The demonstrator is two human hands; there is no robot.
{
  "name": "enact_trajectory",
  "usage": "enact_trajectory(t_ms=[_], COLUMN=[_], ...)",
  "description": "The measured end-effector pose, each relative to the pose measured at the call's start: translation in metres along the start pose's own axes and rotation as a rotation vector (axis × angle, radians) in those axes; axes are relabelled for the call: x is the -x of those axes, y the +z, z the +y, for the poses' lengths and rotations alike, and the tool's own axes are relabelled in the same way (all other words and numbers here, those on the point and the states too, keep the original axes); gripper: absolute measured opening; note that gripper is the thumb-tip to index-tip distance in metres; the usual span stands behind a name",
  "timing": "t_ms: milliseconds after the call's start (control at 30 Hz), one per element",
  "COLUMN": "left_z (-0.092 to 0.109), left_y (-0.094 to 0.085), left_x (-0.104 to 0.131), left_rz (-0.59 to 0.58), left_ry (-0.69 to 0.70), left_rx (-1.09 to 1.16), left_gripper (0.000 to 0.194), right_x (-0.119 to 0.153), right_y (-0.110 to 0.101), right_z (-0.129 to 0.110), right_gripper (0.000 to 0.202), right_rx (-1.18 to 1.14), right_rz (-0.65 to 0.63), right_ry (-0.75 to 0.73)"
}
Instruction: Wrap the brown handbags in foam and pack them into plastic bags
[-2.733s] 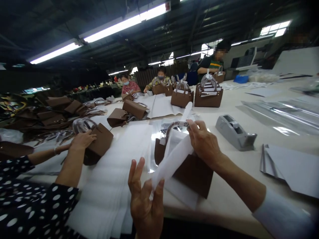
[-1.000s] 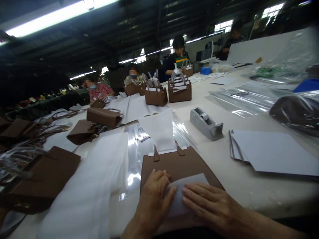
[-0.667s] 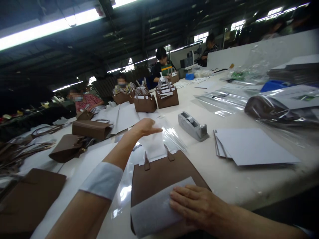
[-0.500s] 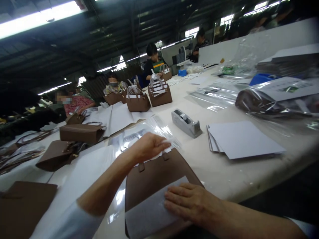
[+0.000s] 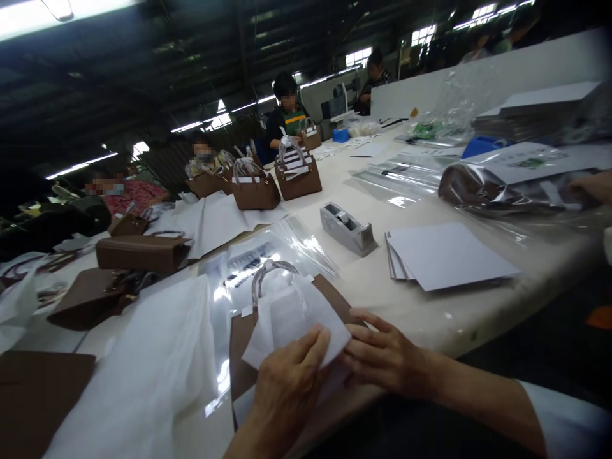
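Observation:
A brown handbag (image 5: 338, 296) lies flat in front of me with plastic-wrapped handles (image 5: 258, 280) at its far end. White tissue paper (image 5: 291, 312) is folded down over its front and the handle bases. My left hand (image 5: 289, 376) pinches the near edge of that paper between thumb and fingers. At the paper's right corner is my right hand (image 5: 387, 354), its fingers apart and touching the corner and the bag's side. More white paper covers the bag's lower part, largely hidden by my hands. Under the bag, clear plastic (image 5: 222, 376) spreads out.
A grey tape dispenser (image 5: 348, 228) and stacked white cards (image 5: 452, 258) are right of the bag. Clear plastic bags (image 5: 396, 178) lie beyond. Brown handbags (image 5: 141, 254) and tissue sheets (image 5: 143, 357) cover the left. A co-worker's hand (image 5: 593, 186) touches a wrapped bag at right.
My left hand has come from the handles down toward me, bringing the tissue paper over the bag. My right hand has lifted from lying flat to the paper's corner. A co-worker's hand has appeared at right.

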State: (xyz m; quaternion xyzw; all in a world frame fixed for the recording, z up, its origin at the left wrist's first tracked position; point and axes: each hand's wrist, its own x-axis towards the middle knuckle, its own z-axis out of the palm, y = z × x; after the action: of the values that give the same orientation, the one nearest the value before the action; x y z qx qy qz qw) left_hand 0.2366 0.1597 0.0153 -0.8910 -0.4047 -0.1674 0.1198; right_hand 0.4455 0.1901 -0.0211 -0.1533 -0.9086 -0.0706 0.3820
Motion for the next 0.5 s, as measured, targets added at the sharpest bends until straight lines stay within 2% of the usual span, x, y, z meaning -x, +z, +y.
enact_trajectory(t_ms=[133,267,500], left_z=[0.003,0.007,0.007], left_y=[0.002,0.002,-0.007], left_x=[0.004,0.003,0.003], left_rz=[-0.014,-0.015,-0.151], left_ry=[0.043,0.082,0.105], left_rx=[-0.108,-0.194,-0.179], left_gripper=[0.033,0.031,0.049], right_x=[0.012,0.012,0.013], right_y=[0.006,0.010,0.013], right_z=[0.002,0.006,0.010], right_gripper=[0.031,0.038,0.057], right_rx=[0.017,0.006,0.010], right_rz=[0.032,0.075,0.118], right_ry=[0.145,0.199,0.254])
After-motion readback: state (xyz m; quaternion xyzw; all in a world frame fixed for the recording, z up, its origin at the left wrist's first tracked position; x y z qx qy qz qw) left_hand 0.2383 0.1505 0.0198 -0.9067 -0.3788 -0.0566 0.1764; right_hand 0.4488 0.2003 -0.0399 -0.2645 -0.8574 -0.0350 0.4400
